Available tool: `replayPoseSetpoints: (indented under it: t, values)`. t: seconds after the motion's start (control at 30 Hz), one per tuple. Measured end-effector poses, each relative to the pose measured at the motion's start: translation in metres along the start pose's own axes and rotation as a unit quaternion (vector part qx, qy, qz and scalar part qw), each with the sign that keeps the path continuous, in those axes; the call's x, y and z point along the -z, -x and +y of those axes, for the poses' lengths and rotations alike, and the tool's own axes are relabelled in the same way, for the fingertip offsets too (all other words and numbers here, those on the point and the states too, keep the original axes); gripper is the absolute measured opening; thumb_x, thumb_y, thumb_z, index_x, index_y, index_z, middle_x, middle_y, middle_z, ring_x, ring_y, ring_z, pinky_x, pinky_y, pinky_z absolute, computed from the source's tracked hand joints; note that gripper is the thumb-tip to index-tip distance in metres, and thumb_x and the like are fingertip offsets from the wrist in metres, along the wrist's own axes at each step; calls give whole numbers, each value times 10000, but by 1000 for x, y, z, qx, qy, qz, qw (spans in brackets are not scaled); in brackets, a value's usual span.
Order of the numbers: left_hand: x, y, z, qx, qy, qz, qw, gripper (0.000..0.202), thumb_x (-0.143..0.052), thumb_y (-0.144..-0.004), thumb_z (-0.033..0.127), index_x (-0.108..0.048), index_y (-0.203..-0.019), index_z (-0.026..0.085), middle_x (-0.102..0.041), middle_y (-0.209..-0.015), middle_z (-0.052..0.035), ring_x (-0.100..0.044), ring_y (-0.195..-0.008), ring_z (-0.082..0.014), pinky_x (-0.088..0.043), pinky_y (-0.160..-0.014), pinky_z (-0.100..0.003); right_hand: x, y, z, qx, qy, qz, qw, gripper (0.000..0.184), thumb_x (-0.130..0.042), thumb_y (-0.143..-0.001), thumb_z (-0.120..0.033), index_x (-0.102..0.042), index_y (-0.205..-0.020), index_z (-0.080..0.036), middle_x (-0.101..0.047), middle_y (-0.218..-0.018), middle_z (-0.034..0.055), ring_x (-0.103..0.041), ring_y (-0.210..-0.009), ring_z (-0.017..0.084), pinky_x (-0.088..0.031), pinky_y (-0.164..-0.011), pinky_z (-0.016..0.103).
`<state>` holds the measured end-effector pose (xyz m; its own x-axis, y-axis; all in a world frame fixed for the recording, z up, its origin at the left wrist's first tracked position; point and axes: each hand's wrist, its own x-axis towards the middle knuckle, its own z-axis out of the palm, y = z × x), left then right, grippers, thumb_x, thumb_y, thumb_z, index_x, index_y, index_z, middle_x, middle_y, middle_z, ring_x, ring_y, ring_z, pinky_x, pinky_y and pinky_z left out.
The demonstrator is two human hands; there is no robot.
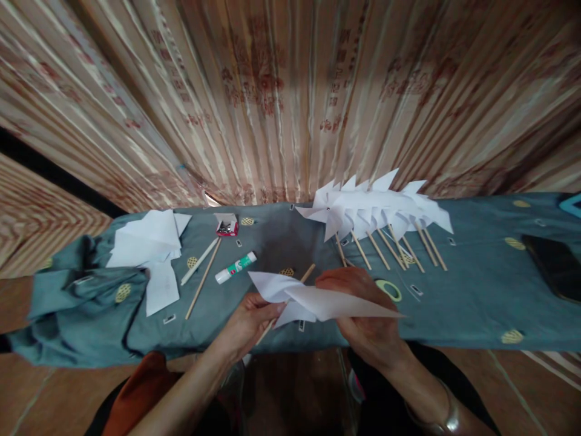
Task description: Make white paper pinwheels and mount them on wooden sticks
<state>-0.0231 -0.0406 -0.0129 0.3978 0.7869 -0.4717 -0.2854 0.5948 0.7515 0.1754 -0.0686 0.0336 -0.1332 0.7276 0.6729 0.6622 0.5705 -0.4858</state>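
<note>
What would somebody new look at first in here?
Probably the row of white pinwheels near the far edge of the cloth, right of the middle. Next, the single pinwheel between the left hand and right hand, at the front. Behind the cloth hangs a patterned curtain.

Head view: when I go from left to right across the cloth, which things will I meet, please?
White paper sheets → glue stick → held paper pinwheel → row of pinwheels → dark phone.

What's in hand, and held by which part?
The white paper pinwheel: the left hand pinches its left side; the right hand sits behind a blade, its grip hidden.
</note>
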Motion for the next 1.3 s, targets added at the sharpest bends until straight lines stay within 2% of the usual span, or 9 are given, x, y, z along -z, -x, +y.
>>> replayPoseSetpoints:
  t: [0.1,0.27,0.4,0.5,0.63,0.77,0.97,1.13,1.3]
  values:
    - [-1,1,0,0,-2,-15,1000,370,-859,-525,403,-770,-777,147,-722,-662,-62,-657,-604,-176,-533,-635,-280,0,0,-1,2,2,5,1000,218,-506,-885,-100,-614,-997,-252,-715,-878,24,-653,-866,177,-528,-792,332]
    - [-4,1,0,3,-1,-10,1000,365,-886,-475,406,-762,-673,126,-694,-615,-51,-560,-525,-91,-440,-529,-185,-1,1,1,-15,-11,5,1000,186,-545,-879,-103,-613,-984,-240,-709,-892,29,-644,-883,175,-523,-810,322]
    - [-5,0,0,-7,-20,8,1000,402,-886,-452,418,-763,-686,116,-676,-610,-46,-516,-513,-87,-391,-492,-190,1,-2,0,-2,-19,25,1000,171,-549,-876,-107,-616,-965,-235,-709,-854,24,-656,-837,174,-533,-768,320]
    - [-4,0,-1,-16,-35,12,999,432,-875,-470,423,-769,-754,116,-681,-644,-50,-533,-543,-111,-393,-506,-211,2,-3,-1,15,-22,34,999,197,-545,-851,-61,-613,-957,-213,-709,-847,30,-658,-832,171,-533,-763,310]
    - [-1,0,-2,-5,-42,10,999,446,-882,-449,426,-767,-755,122,-703,-681,-61,-592,-636,-155,-453,-630,-257,3,-3,-1,19,-23,30,999,201,-527,-853,-57,-609,-965,-201,-712,-851,33,-658,-840,168,-534,-774,308]
    - [2,0,-1,-4,-62,25,998,404,-883,-430,436,-739,-644,125,-667,-611,-32,-549,-581,-130,-437,-605,-254,3,-2,0,10,-34,19,999,221,-504,-861,-53,-619,-974,-204,-718,-850,30,-662,-840,172,-534,-784,329]
    - [6,1,1,-24,-103,29,994,372,-865,-461,403,-605,-445,139,-575,-496,1,-480,-523,-104,-396,-556,-236,2,-2,2,8,-45,8,999,198,-500,-865,-65,-620,-958,-192,-715,-869,35,-659,-853,168,-535,-789,329]
    - [10,2,2,-43,-121,48,991,306,-846,-487,335,-616,-481,133,-569,-473,10,-466,-503,-98,-379,-537,-221,1,-3,0,16,-36,22,999,166,-527,-869,-84,-620,-949,-196,-720,-844,32,-664,-824,158,-539,-748,304]
    - [5,10,15,-20,-123,74,989,261,-838,-411,235,-682,-604,154,-638,-548,5,-522,-543,-133,-439,-599,-259,3,-2,-2,40,-24,15,999,112,-572,-881,-189,-620,-983,-187,-722,-848,38,-667,-815,169,-545,-724,308]
